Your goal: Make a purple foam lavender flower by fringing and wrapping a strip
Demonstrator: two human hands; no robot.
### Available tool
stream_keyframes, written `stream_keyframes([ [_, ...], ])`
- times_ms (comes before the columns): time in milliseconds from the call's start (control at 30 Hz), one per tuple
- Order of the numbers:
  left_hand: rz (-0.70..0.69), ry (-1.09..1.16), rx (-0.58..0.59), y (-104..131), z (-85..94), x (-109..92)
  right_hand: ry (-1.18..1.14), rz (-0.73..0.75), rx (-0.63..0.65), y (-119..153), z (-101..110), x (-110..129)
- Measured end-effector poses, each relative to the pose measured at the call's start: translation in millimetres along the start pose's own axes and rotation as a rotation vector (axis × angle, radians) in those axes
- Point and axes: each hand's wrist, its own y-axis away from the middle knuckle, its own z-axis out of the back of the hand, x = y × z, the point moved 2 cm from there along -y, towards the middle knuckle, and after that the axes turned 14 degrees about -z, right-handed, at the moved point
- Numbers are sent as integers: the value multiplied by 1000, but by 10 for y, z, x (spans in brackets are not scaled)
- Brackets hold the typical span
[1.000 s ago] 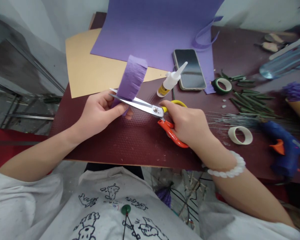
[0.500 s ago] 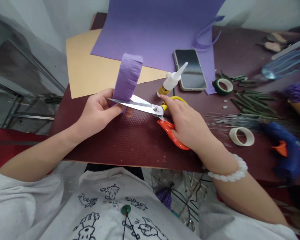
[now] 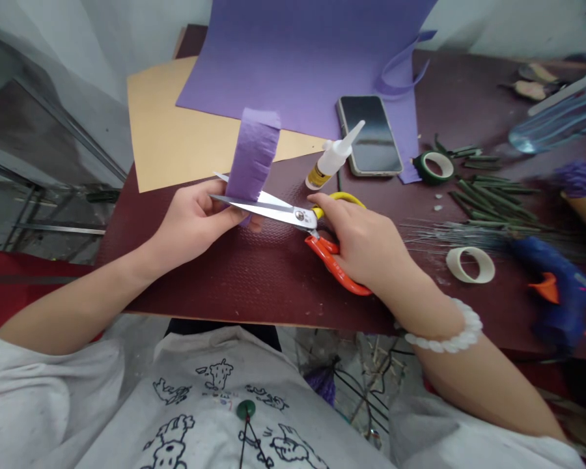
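Okay — bottle (image 3: 327, 164) on bench (image 3: 224, 280), fill level unclear. Strip (image 3: 252, 156) above bench, long axis rising from left hand (image 3: 188, 218), free end up; fingers pinch its base — right hand (image 3: 371, 244) grips scissors (image 3: 283, 212), blades apart.

Moderate, flat indoor light, source not visible, soft shadows on the far wall (image 3: 107, 39), pale sheen on the tabletop (image 3: 215, 273) near centre and on the phone (image 3: 371, 137), centre fairly sharp, glue gun (image 3: 561, 293) at right blurred, wide-lens stretching toward left and right edges.
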Motion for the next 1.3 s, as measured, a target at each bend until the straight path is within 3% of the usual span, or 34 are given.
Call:
stream_keyframes([
  [167,-6,31,27,-5,-9,-3,39,-18,1,12,6,-6],
  [400,-15,-115,20,-24,24,-37,45,-10,-50,31,-3,-7],
  [567,-90,-88,-3,-22,41,-31,15,47,-93,-9,-47,-32],
  [733,-121,12,-7,-27,33,5,-16,22,-22,-16,-66,-58],
  [1300,31,-78,13,-17,12,-42,18,7,-69,19,3,-12],
])
